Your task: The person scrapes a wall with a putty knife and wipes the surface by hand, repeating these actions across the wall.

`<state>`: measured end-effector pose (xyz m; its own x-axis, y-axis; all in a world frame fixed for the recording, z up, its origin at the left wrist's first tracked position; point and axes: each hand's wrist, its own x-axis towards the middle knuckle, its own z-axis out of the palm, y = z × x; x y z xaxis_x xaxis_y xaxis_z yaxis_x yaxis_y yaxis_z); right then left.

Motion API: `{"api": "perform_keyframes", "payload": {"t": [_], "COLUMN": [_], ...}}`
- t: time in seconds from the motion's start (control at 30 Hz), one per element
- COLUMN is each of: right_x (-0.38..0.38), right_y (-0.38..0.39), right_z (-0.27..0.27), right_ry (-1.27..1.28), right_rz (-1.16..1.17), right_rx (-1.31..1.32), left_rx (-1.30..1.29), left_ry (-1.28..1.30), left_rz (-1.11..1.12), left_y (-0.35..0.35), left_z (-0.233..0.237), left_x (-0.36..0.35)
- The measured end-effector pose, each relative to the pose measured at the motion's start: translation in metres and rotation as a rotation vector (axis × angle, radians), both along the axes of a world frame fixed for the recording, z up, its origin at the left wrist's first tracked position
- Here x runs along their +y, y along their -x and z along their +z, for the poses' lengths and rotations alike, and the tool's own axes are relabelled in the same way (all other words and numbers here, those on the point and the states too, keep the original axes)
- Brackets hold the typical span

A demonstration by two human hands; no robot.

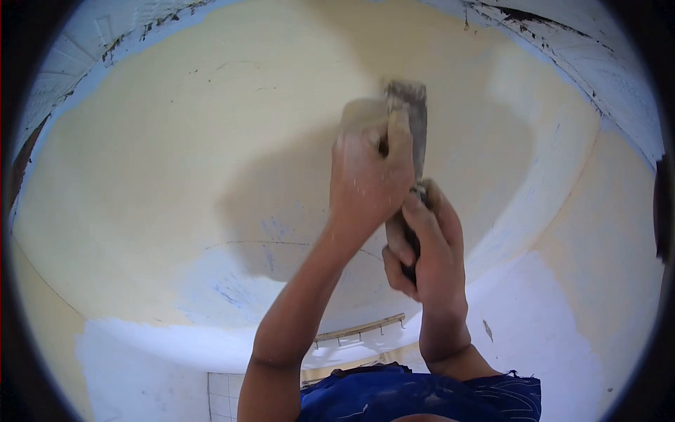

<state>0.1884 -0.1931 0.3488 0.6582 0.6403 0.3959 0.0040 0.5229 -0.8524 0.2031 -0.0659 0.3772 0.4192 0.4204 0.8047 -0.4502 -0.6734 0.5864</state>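
Observation:
Both hands are raised in front of a cream-coloured wall surface. My right hand (439, 246) is wrapped round the dark handle of a flat scraper (416, 133), whose worn, stained blade points upward. My left hand (369, 169) is closed beside the blade, with a finger lying along it. A pale, motion-blurred flat piece (363, 114) shows just above the left hand's knuckles, and that hand seems to grip it. What it is cannot be made out. White specks dot the back of the left hand.
The cream wall (162, 141) has bluish-white patches and a thin crack line. A wooden rail with hooks (361, 328) is mounted low behind the forearms. White panels with rough edges (91, 42) border the top corners. Below are the person's blue clothes (422, 397).

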Motion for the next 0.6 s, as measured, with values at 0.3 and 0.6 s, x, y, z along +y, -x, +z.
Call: {"api": "perform_keyframes", "payload": {"t": [0.3,0.6], "right_x": [0.001,0.003], "right_y": [0.004,0.001], "right_z": [-0.018,-0.003], "right_ry": [-0.029,-0.005], "right_rz": [0.016,-0.037], "right_rx": [0.054,0.015], "left_rx": [0.129,0.092], "left_ry": [0.084,0.104], "left_rz": [-0.13,-0.169], "left_y": [0.009,0.002], "left_z": [-0.004,0.006], "left_x": [-0.002,-0.004]}}
